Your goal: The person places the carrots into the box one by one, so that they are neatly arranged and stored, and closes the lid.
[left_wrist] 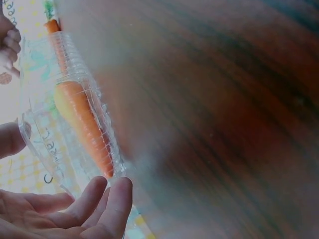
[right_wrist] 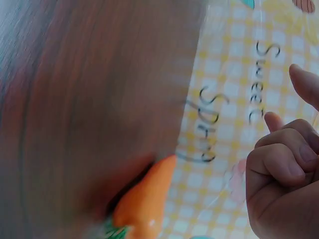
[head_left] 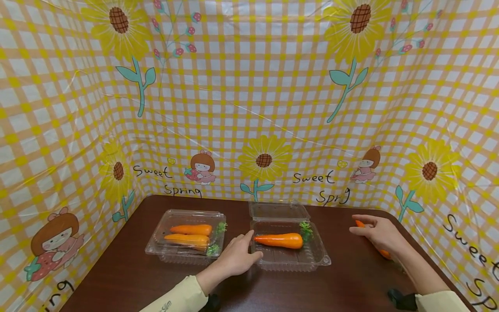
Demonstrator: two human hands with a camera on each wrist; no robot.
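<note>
An open clear plastic clamshell box (head_left: pixel 317 253) holds one orange carrot (head_left: pixel 282 241) with a green top, lying crosswise with its tip to the left. My left hand (head_left: pixel 235 256) is at this box's left side, fingers extended and fingertips by its edge; the left wrist view shows thumb and fingers spread around that end. Over a loose carrot (head_left: pixel 384 253) on the right of the table hovers my right hand (head_left: pixel 380 234). Its thumb and index finger are apart with nothing between them, the other fingers loosely curled. The right wrist view shows this carrot (right_wrist: pixel 142 199) apart from the hand.
To the left stands a closed clear clamshell box (head_left: pixel 156 247) with two carrots (head_left: pixel 192 229) inside. The open box's lid (head_left: pixel 278 211) lies tipped back toward the rear edge. A checked cloth (head_left: pixel 249 108) with sunflowers surrounds the dark brown table (head_left: pixel 128 264).
</note>
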